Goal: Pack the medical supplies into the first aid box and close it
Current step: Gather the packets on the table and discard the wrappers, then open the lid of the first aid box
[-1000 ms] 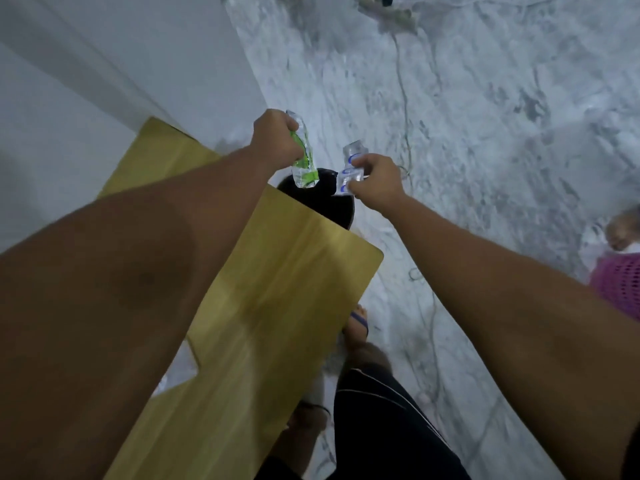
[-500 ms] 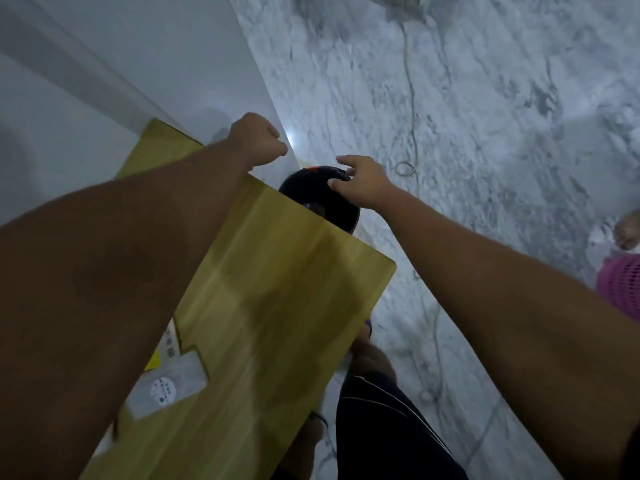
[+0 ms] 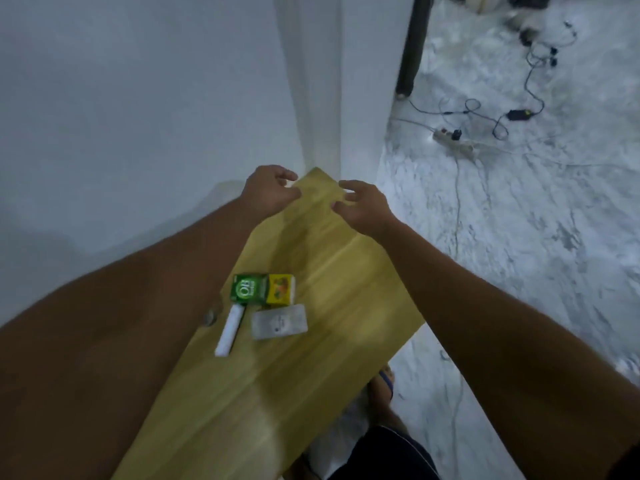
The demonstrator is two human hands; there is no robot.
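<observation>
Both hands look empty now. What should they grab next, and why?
Probably bring the left hand back to the green box. Both it and the right hand hover empty at the table's far end, while supplies lie unpacked behind them. No first aid box shows.

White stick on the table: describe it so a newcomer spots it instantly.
On the yellow wooden table, a small cluster of supplies lies beside the left forearm. The white stick is its leftmost piece, just below the green box and left of the clear flat packet. It alone is long, thin and plain white.
</observation>
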